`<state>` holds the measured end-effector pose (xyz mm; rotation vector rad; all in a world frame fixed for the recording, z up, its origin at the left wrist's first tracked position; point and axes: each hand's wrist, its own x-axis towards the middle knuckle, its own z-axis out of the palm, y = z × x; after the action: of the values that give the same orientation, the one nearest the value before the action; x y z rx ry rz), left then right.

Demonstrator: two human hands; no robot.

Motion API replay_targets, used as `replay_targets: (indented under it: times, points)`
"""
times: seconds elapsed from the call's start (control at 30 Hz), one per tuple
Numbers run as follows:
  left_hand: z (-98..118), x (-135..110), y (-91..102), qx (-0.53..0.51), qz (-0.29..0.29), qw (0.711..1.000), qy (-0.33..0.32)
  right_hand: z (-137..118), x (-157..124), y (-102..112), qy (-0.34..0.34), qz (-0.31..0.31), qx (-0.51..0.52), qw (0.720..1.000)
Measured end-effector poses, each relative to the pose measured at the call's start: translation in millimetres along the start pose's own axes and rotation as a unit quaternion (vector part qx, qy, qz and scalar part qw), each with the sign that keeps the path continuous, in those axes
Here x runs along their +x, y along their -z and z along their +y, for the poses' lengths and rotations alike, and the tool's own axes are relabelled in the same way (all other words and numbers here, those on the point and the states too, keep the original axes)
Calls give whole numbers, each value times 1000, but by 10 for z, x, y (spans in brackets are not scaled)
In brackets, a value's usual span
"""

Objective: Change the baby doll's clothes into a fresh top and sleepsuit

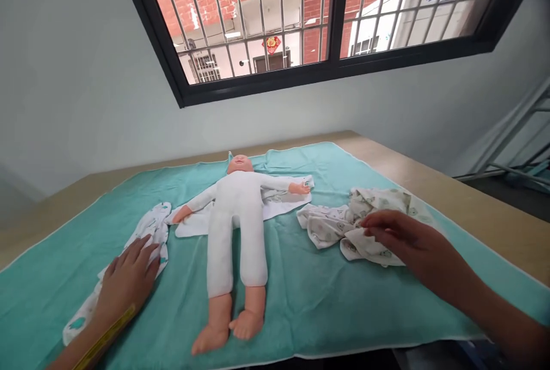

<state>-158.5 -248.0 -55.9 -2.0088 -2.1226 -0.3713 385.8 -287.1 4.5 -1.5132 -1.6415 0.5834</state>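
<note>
A baby doll (236, 204) with a white cloth body lies on its back, head toward the wall and feet toward me. White patterned fabric (283, 201) is spread beneath its torso and arm. On the left, my left hand (131, 275) lies flat, fingers stretched, on a long white baby garment (148, 227) with teal prints. Over on the right, my right hand (397, 235) has its thumb and fingers pinched together at a crumpled cream baby garment (373, 204) with small prints. Its fingertips touch the fabric near the middle of the heap.
A teal cloth (296, 301) with a pale edge covers most of the wooden table (481, 209). Behind the table stand a white wall (275, 124) and a barred window (258, 20). A metal frame (507, 141) is at the far right.
</note>
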Motion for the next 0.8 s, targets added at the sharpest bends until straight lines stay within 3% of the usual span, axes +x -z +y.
replay_targets:
  times: [0.1,0.23,0.3,0.43,0.53,0.63,0.7,0.8]
  points:
    - [283,42,122,-52,100,990,-88,109,170,98,-9,27,-19,999]
    - [887,166,266,-142,72,976,-152,64,427,61,-17,2,-21,1000]
    - [1174,300,272,-219,27,968,-119,-59,549,-56,0,-53,-9,999]
    - [1580,573,241,-369,-25,928,56,-336,850,-489,84,-151,55,983]
    - [1730,587,291,-456,-60,874,160,-366,1191,-887,106,-141,31,984]
    - [1789,435,346,-552,-119,795,221,-236,1588,-1236,122,-115,-51,985]
    - [1806,332,326,-615,-152,739,227,-163,1840,-1421,115,-130,-111,979]
    - [1818,286,226,-702,-170,663,195,-220,2136,-1626,119,-200,-168,958]
